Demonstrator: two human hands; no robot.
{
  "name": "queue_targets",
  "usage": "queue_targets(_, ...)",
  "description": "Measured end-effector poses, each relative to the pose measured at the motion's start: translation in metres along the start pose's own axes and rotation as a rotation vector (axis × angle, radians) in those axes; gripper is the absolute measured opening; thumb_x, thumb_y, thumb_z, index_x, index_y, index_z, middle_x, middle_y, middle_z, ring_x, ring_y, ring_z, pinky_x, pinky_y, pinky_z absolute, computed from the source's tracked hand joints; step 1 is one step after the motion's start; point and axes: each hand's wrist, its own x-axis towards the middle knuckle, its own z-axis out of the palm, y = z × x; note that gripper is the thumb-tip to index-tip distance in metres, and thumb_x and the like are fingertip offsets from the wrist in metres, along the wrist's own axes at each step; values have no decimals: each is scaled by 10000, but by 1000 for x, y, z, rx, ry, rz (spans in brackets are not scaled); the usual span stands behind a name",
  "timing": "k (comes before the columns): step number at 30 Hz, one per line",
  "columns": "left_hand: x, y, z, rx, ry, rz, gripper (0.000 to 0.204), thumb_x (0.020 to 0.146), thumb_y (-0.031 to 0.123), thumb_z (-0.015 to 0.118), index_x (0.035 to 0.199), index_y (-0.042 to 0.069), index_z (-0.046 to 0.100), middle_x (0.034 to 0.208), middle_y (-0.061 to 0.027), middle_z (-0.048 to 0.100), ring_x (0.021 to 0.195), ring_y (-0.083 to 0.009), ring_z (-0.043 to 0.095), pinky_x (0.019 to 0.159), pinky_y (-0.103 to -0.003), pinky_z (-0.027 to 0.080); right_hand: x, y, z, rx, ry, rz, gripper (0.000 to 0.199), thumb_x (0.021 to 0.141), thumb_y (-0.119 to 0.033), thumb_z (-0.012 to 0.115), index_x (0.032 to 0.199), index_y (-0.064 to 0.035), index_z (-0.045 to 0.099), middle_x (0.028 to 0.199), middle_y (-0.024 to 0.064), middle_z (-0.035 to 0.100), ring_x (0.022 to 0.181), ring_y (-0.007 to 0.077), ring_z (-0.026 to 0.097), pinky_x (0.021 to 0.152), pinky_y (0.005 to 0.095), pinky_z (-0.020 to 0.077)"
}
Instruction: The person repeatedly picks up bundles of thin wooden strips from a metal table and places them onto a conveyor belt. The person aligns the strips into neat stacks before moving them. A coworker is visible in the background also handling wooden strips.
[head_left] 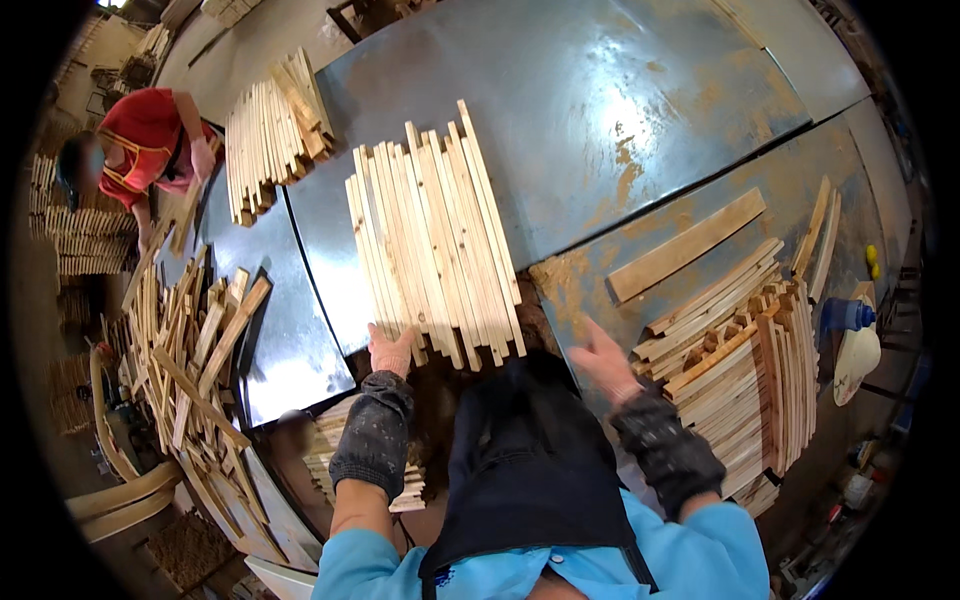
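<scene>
A row of pale wooden strips [430,230] lies side by side on the metal tabletop in front of me, their ends uneven. My left hand [391,352] is at the near left corner of this row, thumb and fingers apart, touching the strip ends. To the right of the row, my right hand [604,362] is open, thumb apart from the fingers, and holds nothing. It is nearest to a big stack of wooden strips [725,385] on the right, without clearly touching it.
A flat board [687,245] lies on the dusty right table. Another strip stack [268,140] stands at the far left, near a co-worker in red [150,135] handling wood. Loose wooden pieces [195,340] are heaped at the left. A blue-capped container [848,314] stands far right.
</scene>
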Motion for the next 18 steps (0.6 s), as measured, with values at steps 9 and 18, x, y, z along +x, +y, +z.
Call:
queue_targets(9,-140,-15,41,-554,-602,250,208,994,179,738,1097,1,768,916,-5,679,764,-107,605,683,-274,508,129,-38,105,-174,-66,-41,989,976,-391,784,1718,-14,250,1666,275,465,1529,367,482,1256,394,369)
queue_targets(18,-154,-1,147,-1204,-783,-563,510,1077,448,684,1423,94,562,1360,-90,596,1246,-337,605,1028,-544,511,150,-10,135,369,-104,-51,994,878,-54,812,1716,-57,279,1480,170,628,1332,285,615,1163,389,473)
